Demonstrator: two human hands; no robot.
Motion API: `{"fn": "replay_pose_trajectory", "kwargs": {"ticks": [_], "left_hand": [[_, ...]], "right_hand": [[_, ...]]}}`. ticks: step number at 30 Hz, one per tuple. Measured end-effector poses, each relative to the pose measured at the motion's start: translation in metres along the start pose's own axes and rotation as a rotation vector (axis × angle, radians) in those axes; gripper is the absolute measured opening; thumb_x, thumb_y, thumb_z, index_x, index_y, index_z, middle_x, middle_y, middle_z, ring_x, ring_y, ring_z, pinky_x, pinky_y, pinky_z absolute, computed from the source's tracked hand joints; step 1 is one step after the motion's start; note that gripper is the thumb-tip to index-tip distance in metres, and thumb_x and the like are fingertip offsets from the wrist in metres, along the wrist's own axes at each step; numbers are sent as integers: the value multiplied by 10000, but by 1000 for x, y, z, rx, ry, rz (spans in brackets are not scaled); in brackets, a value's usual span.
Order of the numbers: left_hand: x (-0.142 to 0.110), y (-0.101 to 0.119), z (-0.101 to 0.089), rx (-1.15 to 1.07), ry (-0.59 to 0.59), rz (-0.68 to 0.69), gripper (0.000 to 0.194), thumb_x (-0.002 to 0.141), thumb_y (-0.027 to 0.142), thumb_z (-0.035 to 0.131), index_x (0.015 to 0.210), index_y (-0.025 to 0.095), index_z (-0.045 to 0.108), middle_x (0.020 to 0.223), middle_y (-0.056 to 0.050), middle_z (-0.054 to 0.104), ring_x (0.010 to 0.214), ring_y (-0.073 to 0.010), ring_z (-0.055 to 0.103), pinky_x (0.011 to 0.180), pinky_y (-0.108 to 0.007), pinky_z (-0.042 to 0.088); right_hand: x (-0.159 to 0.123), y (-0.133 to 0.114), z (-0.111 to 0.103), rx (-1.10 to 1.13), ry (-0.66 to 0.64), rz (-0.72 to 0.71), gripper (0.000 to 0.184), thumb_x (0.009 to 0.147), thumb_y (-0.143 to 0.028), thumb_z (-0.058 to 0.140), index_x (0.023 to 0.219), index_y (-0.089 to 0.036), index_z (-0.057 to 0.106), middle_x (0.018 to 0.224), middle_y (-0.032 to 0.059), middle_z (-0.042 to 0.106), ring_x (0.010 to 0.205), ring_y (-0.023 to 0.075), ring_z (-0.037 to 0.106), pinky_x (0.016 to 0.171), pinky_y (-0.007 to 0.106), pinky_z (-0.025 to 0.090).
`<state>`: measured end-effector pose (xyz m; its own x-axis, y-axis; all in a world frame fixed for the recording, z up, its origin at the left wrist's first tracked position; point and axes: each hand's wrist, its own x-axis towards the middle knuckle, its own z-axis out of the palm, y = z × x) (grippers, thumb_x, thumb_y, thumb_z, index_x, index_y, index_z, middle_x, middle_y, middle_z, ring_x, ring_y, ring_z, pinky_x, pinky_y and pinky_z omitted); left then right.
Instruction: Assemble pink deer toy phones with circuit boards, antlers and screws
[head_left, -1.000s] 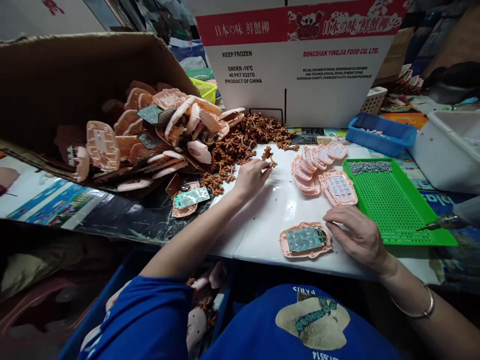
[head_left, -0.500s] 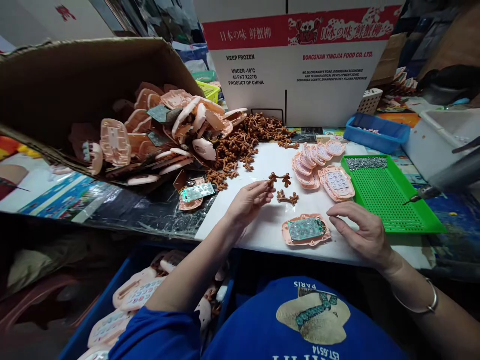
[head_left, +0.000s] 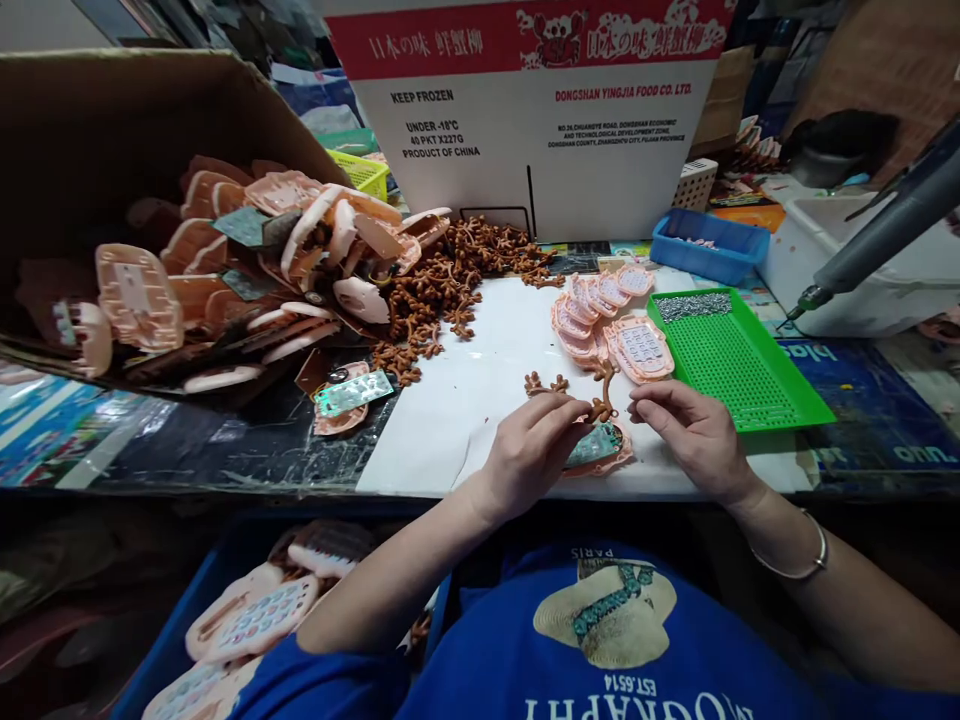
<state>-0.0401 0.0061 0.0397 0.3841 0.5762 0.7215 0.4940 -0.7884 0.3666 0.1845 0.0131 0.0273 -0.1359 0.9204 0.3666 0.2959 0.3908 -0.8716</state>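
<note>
Brown antler-shaped piece [head_left: 603,385], held right of centre in the frame, just above a pink shell [head_left: 621,458] with a green circuit board [head_left: 597,445] inside it. The person's left hand [head_left: 536,440] pinches the piece near its lower end, between thumb and forefinger. The piece lies at the upper right of that hand, its curved long axis running roughly up and down the frame, while the shell below seems to lie lengthwise across it, its left part hidden behind the hand.

The right hand [head_left: 690,435] is just beside the piece on the right, thumb and forefinger drawn close together and pointing left towards it; whether they touch or hold anything, I cannot tell. The left hand is the nearer, being in contact.

A second brown piece [head_left: 546,384] rests on a white sheet [head_left: 420,440] behind the left knuckles. Pink keypad parts [head_left: 641,348] overlap in an arc above the right fingertips, beside a green tray [head_left: 750,370]. A heap of brown pieces [head_left: 427,310] spreads across the surface [head_left: 255,450] left of centre.
</note>
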Motion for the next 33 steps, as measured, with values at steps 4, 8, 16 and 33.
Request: {"fn": "replay_pose_trajectory", "kwargs": {"ticks": [4, 8, 16, 33], "left_hand": [[-2, -3, 8, 39, -71, 100, 204, 957, 142, 570, 1161, 151, 578, 961, -96, 708, 858, -154, 684, 751, -269, 590], [4, -8, -2, 210, -257, 341, 247, 1002, 126, 441, 1231, 100, 532, 1004, -123, 699, 876, -175, 682, 744, -289, 594], [34, -11, -15, 303, -460, 627, 243, 1014, 151, 398, 1178, 87, 566, 1043, -125, 696, 861, -190, 667, 769, -300, 586], [-28, -7, 24, -96, -371, -132, 583, 942, 320, 611, 1435, 117, 373, 1319, -201, 567, 1226, -278, 550, 1024, -471, 509]], "right_hand": [[1, 3, -4, 21, 89, -18, 178, 928, -340, 639, 1052, -223, 688, 968, 50, 738, 834, 177, 720, 780, 344, 607], [8, -4, -20, -209, -24, -263, 403, 938, -305, 627, 1329, -229, 566, 1320, 131, 606, 1136, 231, 646, 961, 421, 562], [14, -19, -38, -445, -453, -335, 136, 954, -249, 589, 951, -166, 696, 883, 67, 676, 814, 183, 650, 715, 318, 531], [-19, 8, -9, 208, -235, 555, 313, 789, -421, 727, 960, -184, 616, 765, 15, 700, 652, 144, 700, 661, 296, 604]]}}
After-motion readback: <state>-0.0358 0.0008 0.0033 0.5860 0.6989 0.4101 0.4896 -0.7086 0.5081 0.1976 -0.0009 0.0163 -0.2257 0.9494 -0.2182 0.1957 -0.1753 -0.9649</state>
